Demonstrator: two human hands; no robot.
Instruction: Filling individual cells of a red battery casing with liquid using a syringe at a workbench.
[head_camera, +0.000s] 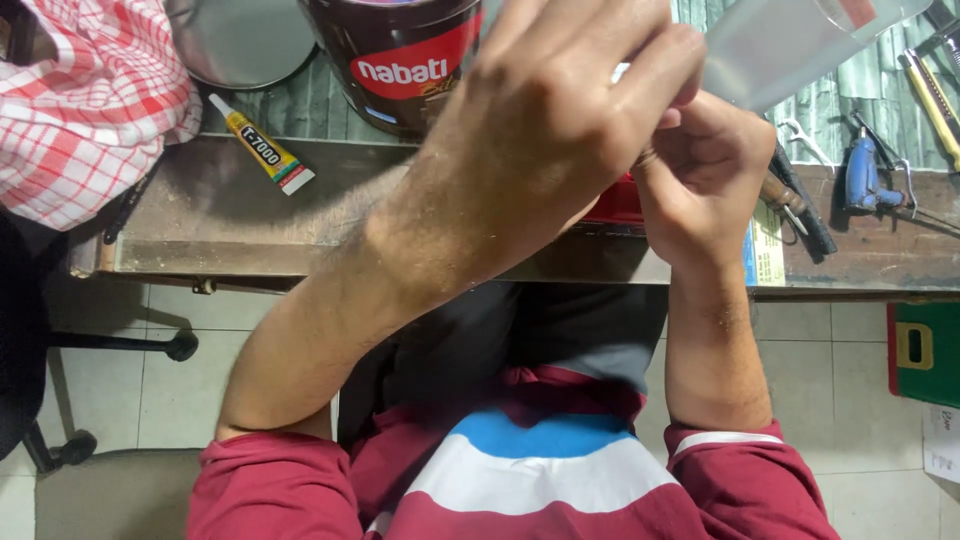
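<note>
We pinched a thin, clear, flexible plastic sheet (790, 45) by its corner; left grip (570, 120) and right grip (700, 165) clenched; it seemed light, slippery.

You are seated at a small repair workshop. The worn bench (300, 235) carries a yellow glue tube (262, 155), a dark round tin (395, 60) and a metal lid (240, 40). At your right lie hand tools: a blue glue gun (863, 175), black-handled pliers (805, 215) and a yellow-handled tool (930, 95). Below the bench edge you see a tiled floor (130, 370) and a chair base (120, 345).
</note>
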